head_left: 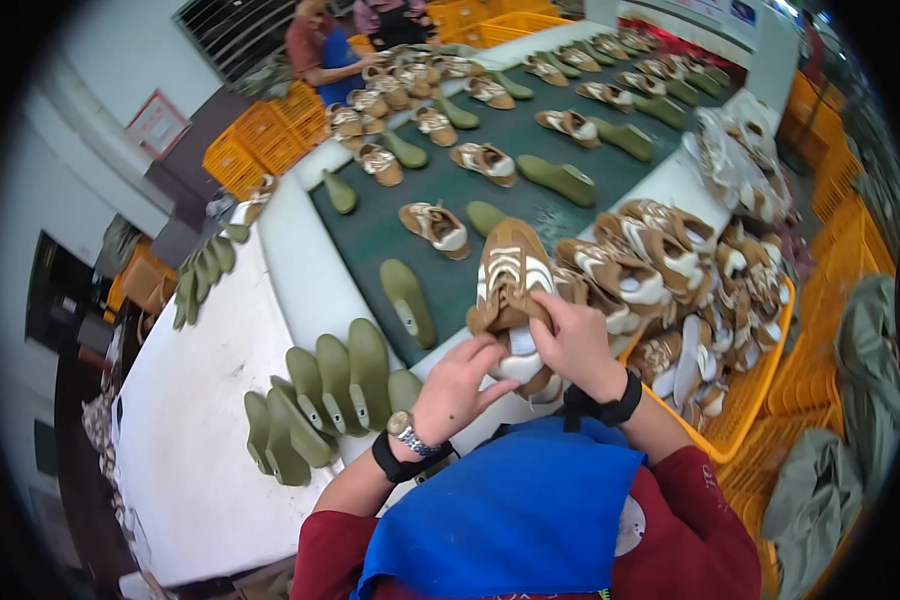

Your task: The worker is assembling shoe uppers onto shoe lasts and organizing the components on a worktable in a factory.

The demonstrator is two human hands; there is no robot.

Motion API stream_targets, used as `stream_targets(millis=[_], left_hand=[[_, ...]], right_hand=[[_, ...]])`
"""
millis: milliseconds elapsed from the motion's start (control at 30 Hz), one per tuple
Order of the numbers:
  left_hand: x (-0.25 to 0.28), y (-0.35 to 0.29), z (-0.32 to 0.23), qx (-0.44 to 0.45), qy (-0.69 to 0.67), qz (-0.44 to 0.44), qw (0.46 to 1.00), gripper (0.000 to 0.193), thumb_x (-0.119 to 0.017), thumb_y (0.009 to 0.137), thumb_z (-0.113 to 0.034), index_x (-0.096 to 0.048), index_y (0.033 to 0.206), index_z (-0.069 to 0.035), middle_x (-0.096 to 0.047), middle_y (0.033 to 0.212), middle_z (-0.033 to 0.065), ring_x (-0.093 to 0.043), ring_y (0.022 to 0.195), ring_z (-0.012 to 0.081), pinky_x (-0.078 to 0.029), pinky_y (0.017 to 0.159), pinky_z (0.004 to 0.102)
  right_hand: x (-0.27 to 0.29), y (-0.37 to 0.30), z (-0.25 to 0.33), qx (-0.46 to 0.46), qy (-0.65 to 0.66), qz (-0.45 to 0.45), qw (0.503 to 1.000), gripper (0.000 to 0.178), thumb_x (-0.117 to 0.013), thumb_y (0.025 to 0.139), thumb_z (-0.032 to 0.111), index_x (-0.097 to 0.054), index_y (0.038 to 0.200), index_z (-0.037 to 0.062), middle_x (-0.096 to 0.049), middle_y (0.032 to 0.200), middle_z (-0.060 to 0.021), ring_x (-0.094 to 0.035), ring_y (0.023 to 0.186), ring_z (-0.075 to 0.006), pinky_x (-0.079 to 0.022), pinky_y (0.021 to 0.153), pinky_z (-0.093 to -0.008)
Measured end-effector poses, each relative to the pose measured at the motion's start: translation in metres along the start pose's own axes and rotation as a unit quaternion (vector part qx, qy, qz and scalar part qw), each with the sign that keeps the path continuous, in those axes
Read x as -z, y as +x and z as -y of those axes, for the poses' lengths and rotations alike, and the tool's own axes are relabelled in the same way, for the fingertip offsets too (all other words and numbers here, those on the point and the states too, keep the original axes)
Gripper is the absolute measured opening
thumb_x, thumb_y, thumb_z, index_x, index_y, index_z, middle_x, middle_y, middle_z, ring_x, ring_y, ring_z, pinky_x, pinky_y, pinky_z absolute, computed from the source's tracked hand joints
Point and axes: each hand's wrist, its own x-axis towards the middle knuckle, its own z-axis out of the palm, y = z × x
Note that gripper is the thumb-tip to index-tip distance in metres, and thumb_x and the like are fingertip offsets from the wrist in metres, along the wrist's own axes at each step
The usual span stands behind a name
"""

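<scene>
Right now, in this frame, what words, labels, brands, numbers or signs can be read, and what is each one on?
None can be quoted reliably:
Red-framed wall sign: too blurred.
Poster, upper right: too small.
Maroon sleeve: faint marking, too small.
Watch dial: too small.
Held shoe: no text discernible.

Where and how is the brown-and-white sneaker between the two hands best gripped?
Probably by both sides of the collar, coming from the wearer's side: the brown-and-white sneaker has its toe pointing away and its opening toward the wearer, so the left hand and right hand meet the ankle edges first.
</scene>
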Motion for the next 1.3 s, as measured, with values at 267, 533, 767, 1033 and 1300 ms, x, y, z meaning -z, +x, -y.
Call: stream_targets(millis=[267,533,767,1033,1300], left_hand=[[0.036,-0.035,0.076,0.116,0.045,-0.053,0.991,0.031,-0.072,0.069,-0.014,-0.057,0.093,-0.002,-0.060,0.085,0.0156,-0.058,0.082,0.0342,-0.048,0.073,0.0400],[0.131,0.005,0.247,0.267,0.202,-0.189,0.923,0.031,-0.072,0.065,-0.014,-0.061,0.092,-0.001,-0.064,0.084,0.0194,-0.062,0.082,0.0349,-0.050,0.074,0.0397],[0.052,0.032,0.377,0.363,0.222,-0.084,0.901,0.042,-0.076,0.064,-0.018,-0.058,0.100,-0.007,-0.062,0.099,0.0187,-0.058,0.095,0.0350,-0.048,0.081,0.0417],[-0.023,0.036,0.466,0.357,0.141,-0.077,0.920,0.032,-0.059,0.076,-0.018,-0.060,0.104,-0.003,-0.063,0.100,0.0186,-0.058,0.096,0.0371,-0.047,0.084,0.0424],[0.039,0.055,0.454,0.257,0.127,0.019,0.958,0.041,-0.061,0.076,-0.010,-0.054,0.114,0.004,-0.059,0.111,0.0185,-0.056,0.104,0.0304,-0.043,0.091,0.0367]], right_hand=[[-0.005,-0.012,-0.016,-0.086,0.060,0.164,0.981,0.032,-0.063,0.079,0.012,-0.059,0.109,0.0046,-0.058,0.066,-0.0095,-0.056,0.054,-0.0208,-0.044,0.052,-0.0295],[0.019,-0.019,-0.044,-0.118,0.046,0.151,0.980,0.022,-0.060,0.081,0.005,-0.061,0.102,-0.0014,-0.061,0.070,-0.0131,-0.058,0.057,-0.0203,-0.045,0.055,-0.0281],[0.033,-0.029,-0.042,-0.149,0.002,0.101,0.984,0.015,-0.060,0.080,0.003,-0.063,0.094,-0.0021,-0.063,0.076,-0.0171,-0.062,0.063,-0.0256,-0.047,0.057,-0.0301],[0.060,-0.062,-0.040,-0.224,-0.135,0.084,0.962,0.017,-0.057,0.081,0.009,-0.064,0.095,0.0043,-0.063,0.081,-0.0182,-0.062,0.071,-0.0334,-0.050,0.062,-0.0363],[0.108,-0.171,-0.167,-0.432,-0.200,-0.062,0.877,0.020,-0.053,0.081,0.018,-0.067,0.089,0.0061,-0.064,0.077,-0.0187,-0.062,0.076,-0.0339,-0.049,0.068,-0.0410]])
